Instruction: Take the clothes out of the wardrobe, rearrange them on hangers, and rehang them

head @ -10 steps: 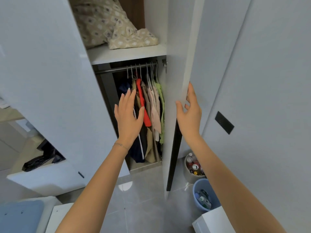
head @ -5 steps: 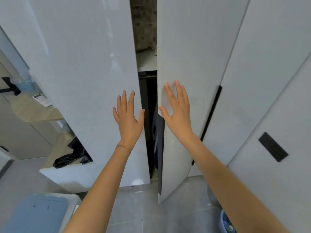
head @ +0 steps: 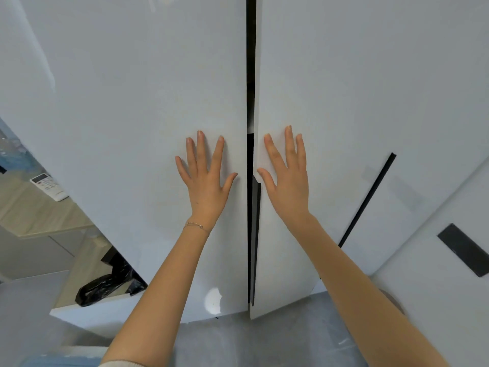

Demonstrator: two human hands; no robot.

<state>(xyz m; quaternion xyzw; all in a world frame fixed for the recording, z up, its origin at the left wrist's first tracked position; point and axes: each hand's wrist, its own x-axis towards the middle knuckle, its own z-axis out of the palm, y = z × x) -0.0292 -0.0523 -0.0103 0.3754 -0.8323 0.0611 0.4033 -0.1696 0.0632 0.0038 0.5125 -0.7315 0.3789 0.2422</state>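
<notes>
Nothing legible anywhere in front of me. The white remote (head: 49,187) on the tabletop (head: 39,215) off to my left has a little display and rows of buttons, but whatever is printed on them is too small and blurred to read. The wardrobe doors (head: 132,102) show me no lettering, label or number I can make out.

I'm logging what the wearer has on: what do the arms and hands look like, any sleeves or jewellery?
The left hand and right hand are bare, no gloves or rings visible. A thin chain bracelet circles the left wrist. Forearms are uncovered.
</notes>
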